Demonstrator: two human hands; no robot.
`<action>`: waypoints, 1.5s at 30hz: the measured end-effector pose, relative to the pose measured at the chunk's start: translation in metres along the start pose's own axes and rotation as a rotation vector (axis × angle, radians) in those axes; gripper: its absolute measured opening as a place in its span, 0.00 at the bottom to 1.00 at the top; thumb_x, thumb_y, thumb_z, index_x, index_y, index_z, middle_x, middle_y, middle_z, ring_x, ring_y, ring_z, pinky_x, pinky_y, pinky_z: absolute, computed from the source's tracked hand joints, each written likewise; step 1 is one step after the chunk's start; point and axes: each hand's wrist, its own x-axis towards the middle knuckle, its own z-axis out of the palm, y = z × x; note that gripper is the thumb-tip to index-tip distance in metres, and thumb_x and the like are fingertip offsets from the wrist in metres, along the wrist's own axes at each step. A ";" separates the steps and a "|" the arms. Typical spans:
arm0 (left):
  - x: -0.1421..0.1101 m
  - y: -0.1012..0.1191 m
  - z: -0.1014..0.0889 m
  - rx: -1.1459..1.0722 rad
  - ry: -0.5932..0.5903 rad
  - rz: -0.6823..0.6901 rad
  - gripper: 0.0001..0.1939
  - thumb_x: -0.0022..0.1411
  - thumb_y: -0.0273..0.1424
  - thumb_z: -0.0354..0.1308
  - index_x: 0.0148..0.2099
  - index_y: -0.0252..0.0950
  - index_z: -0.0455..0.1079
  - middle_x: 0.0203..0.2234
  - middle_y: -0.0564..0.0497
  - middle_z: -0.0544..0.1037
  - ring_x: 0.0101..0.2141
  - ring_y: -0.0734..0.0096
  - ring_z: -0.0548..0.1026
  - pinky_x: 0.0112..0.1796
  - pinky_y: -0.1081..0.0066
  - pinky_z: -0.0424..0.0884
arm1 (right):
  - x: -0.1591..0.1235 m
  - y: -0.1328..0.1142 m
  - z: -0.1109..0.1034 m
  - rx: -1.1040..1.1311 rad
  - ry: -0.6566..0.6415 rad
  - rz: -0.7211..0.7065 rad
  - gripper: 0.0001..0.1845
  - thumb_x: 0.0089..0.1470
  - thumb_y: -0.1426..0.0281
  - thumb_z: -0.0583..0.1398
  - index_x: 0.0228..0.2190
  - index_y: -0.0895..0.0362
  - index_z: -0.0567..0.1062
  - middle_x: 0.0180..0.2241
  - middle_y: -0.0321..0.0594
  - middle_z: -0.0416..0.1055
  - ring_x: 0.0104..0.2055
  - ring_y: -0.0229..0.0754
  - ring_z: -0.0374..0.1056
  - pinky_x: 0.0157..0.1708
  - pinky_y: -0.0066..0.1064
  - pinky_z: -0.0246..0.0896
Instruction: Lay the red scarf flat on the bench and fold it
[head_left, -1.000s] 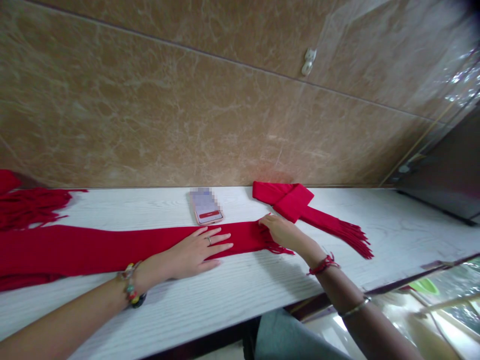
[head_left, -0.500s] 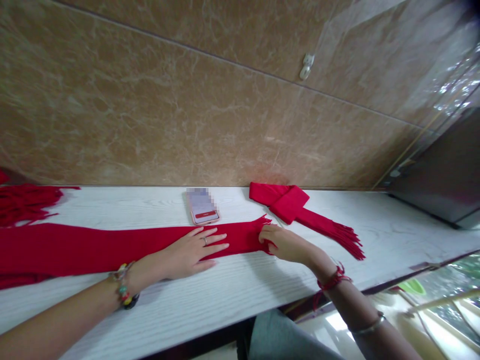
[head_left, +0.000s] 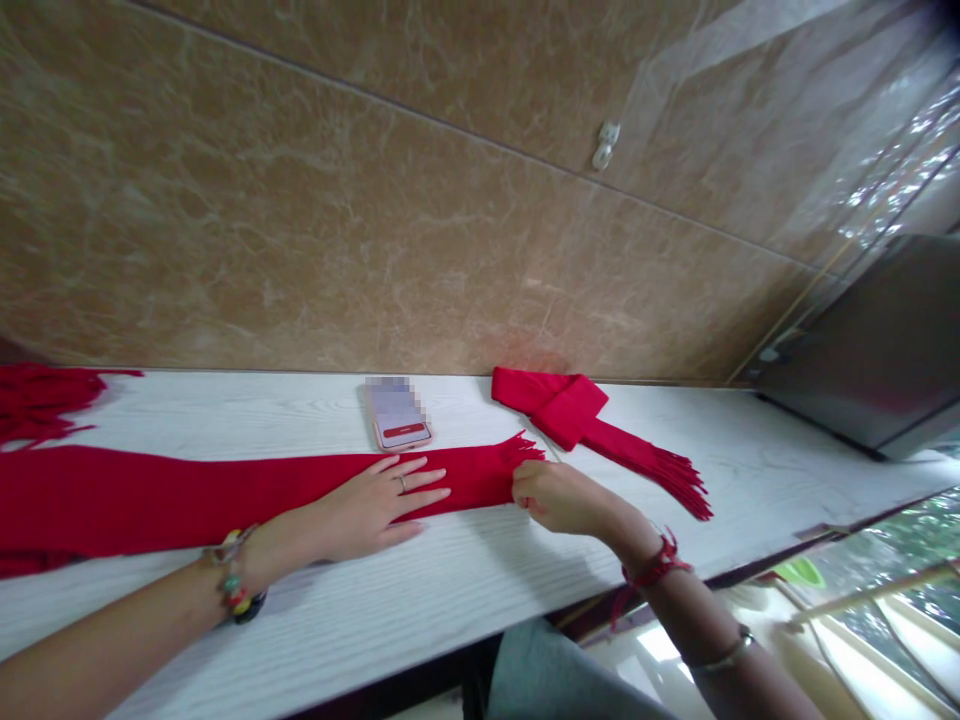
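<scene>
A long red scarf [head_left: 225, 490] lies stretched along the white table, its fringed end toward the right. My left hand [head_left: 375, 505] rests flat on it with fingers spread, a ring on one finger. At the fringed end, my right hand [head_left: 559, 495] is closed with its fingers curled on the scarf's near corner; the fingertips are partly hidden. Some fringe strands fan out just beyond my right hand. Behind it a second red scarf [head_left: 562, 405] lies folded over itself, with its fringe pointing right.
A phone [head_left: 397, 412] lies behind the scarf, near the wall [head_left: 300, 220]. More red fringe [head_left: 45, 400] is bunched at the far left. A dark grey box-like object [head_left: 862, 350] stands at the right end of the white table [head_left: 780, 450].
My right hand has moved from the far side of the fringed end to its near corner, uncovering the far strands. My left hand stays flat on the scarf. The view has shifted slightly right.
</scene>
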 end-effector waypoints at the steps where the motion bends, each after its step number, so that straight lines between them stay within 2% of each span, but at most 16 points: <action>1: 0.000 0.000 0.000 -0.002 -0.004 0.000 0.22 0.66 0.41 0.41 0.61 0.48 0.52 0.61 0.55 0.54 0.60 0.64 0.48 0.57 0.58 0.42 | -0.002 0.006 0.005 -0.020 -0.021 0.033 0.12 0.46 0.82 0.51 0.24 0.60 0.72 0.29 0.42 0.71 0.32 0.38 0.65 0.33 0.28 0.58; 4: 0.000 0.000 0.000 -0.018 -0.001 0.006 0.22 0.66 0.41 0.42 0.61 0.48 0.52 0.61 0.54 0.53 0.60 0.63 0.49 0.57 0.58 0.42 | -0.021 0.036 0.018 -0.088 -0.040 0.181 0.13 0.45 0.81 0.50 0.23 0.59 0.73 0.26 0.42 0.72 0.28 0.38 0.65 0.30 0.29 0.58; 7: 0.000 0.000 0.001 -0.046 0.022 0.007 0.22 0.66 0.42 0.42 0.61 0.49 0.52 0.60 0.54 0.54 0.60 0.63 0.49 0.57 0.57 0.42 | -0.039 0.056 0.017 -0.150 -0.063 0.278 0.13 0.44 0.80 0.51 0.19 0.58 0.73 0.23 0.42 0.72 0.26 0.39 0.64 0.28 0.29 0.58; 9: 0.000 -0.001 0.002 -0.061 0.034 0.008 0.22 0.66 0.42 0.43 0.61 0.49 0.52 0.60 0.55 0.56 0.60 0.62 0.49 0.57 0.57 0.42 | -0.039 0.054 0.009 -0.156 -0.051 0.273 0.12 0.46 0.79 0.52 0.20 0.58 0.73 0.24 0.42 0.72 0.27 0.39 0.65 0.29 0.30 0.59; 13: 0.000 -0.001 0.002 -0.060 0.031 0.019 0.22 0.65 0.41 0.43 0.61 0.50 0.51 0.60 0.56 0.57 0.60 0.63 0.50 0.57 0.58 0.42 | -0.009 0.027 0.000 -0.055 0.208 0.201 0.13 0.55 0.75 0.50 0.33 0.58 0.74 0.34 0.43 0.73 0.37 0.40 0.67 0.38 0.30 0.61; 15: 0.000 -0.001 0.002 -0.051 0.028 0.012 0.22 0.66 0.41 0.43 0.61 0.49 0.52 0.60 0.55 0.56 0.60 0.63 0.50 0.57 0.58 0.42 | 0.008 0.018 0.005 -0.008 0.246 0.182 0.13 0.55 0.76 0.50 0.37 0.59 0.73 0.37 0.44 0.73 0.41 0.40 0.67 0.41 0.30 0.60; 18: 0.000 -0.001 0.002 -0.035 0.026 0.004 0.22 0.65 0.42 0.43 0.61 0.49 0.52 0.60 0.54 0.54 0.60 0.63 0.49 0.57 0.59 0.43 | 0.016 0.023 0.016 -0.046 0.120 0.232 0.12 0.53 0.78 0.51 0.35 0.60 0.73 0.36 0.45 0.74 0.40 0.41 0.69 0.39 0.28 0.61; 24: 0.000 0.000 0.002 -0.042 0.020 0.000 0.23 0.65 0.41 0.43 0.61 0.49 0.51 0.60 0.55 0.54 0.60 0.62 0.49 0.57 0.57 0.42 | -0.017 0.053 0.019 -0.254 -0.008 0.585 0.12 0.54 0.76 0.50 0.30 0.60 0.74 0.31 0.47 0.74 0.34 0.44 0.71 0.29 0.28 0.62; 26: 0.000 0.000 0.002 -0.051 0.022 0.002 0.23 0.65 0.41 0.43 0.61 0.49 0.52 0.60 0.55 0.55 0.60 0.62 0.49 0.57 0.57 0.42 | -0.017 0.048 0.013 -0.210 0.049 0.556 0.13 0.55 0.76 0.50 0.31 0.60 0.74 0.32 0.47 0.74 0.35 0.43 0.70 0.32 0.28 0.62; 29: 0.000 -0.001 0.002 -0.054 0.024 0.005 0.22 0.65 0.42 0.43 0.61 0.49 0.52 0.60 0.55 0.55 0.60 0.62 0.49 0.57 0.57 0.42 | 0.000 0.028 0.010 -0.072 0.181 0.331 0.13 0.56 0.76 0.49 0.37 0.59 0.72 0.38 0.44 0.73 0.40 0.38 0.68 0.39 0.26 0.61; 31: 0.000 -0.002 0.002 -0.053 0.022 0.003 0.22 0.65 0.42 0.43 0.61 0.49 0.52 0.60 0.55 0.55 0.60 0.62 0.49 0.57 0.57 0.42 | 0.011 0.020 0.013 -0.046 0.158 0.255 0.13 0.56 0.76 0.50 0.38 0.57 0.72 0.40 0.42 0.72 0.41 0.37 0.67 0.41 0.25 0.60; 36: 0.000 0.000 0.002 -0.035 0.038 0.014 0.23 0.65 0.41 0.43 0.61 0.48 0.51 0.60 0.54 0.55 0.60 0.62 0.49 0.57 0.58 0.42 | -0.003 0.041 0.024 -0.163 0.064 0.514 0.12 0.53 0.79 0.51 0.34 0.62 0.74 0.33 0.50 0.73 0.36 0.44 0.70 0.33 0.30 0.63; 39: 0.000 0.001 0.001 -0.032 0.026 0.020 0.23 0.65 0.40 0.44 0.61 0.48 0.51 0.60 0.55 0.55 0.60 0.62 0.49 0.57 0.58 0.42 | -0.015 0.055 0.022 -0.188 0.064 0.617 0.13 0.54 0.78 0.49 0.33 0.61 0.74 0.31 0.49 0.73 0.34 0.45 0.71 0.32 0.32 0.64; 41: 0.000 0.001 0.001 -0.031 0.020 0.027 0.22 0.65 0.39 0.44 0.61 0.49 0.51 0.60 0.55 0.55 0.60 0.62 0.49 0.57 0.57 0.41 | -0.008 0.053 0.021 -0.127 0.171 0.546 0.14 0.56 0.75 0.48 0.37 0.60 0.73 0.36 0.48 0.73 0.39 0.44 0.70 0.37 0.33 0.64; 43: -0.001 0.001 0.000 -0.027 0.025 0.034 0.22 0.65 0.39 0.44 0.61 0.49 0.52 0.60 0.55 0.56 0.60 0.63 0.51 0.57 0.56 0.42 | 0.010 0.044 0.025 -0.031 0.324 0.385 0.16 0.58 0.72 0.47 0.44 0.60 0.69 0.45 0.49 0.69 0.47 0.43 0.66 0.45 0.34 0.62; 45: -0.001 0.001 0.000 -0.022 0.040 0.040 0.22 0.65 0.38 0.45 0.61 0.49 0.53 0.60 0.54 0.56 0.59 0.63 0.52 0.57 0.56 0.43 | 0.030 0.037 0.034 0.024 0.385 0.235 0.18 0.59 0.71 0.47 0.49 0.61 0.66 0.51 0.51 0.65 0.53 0.43 0.61 0.51 0.36 0.58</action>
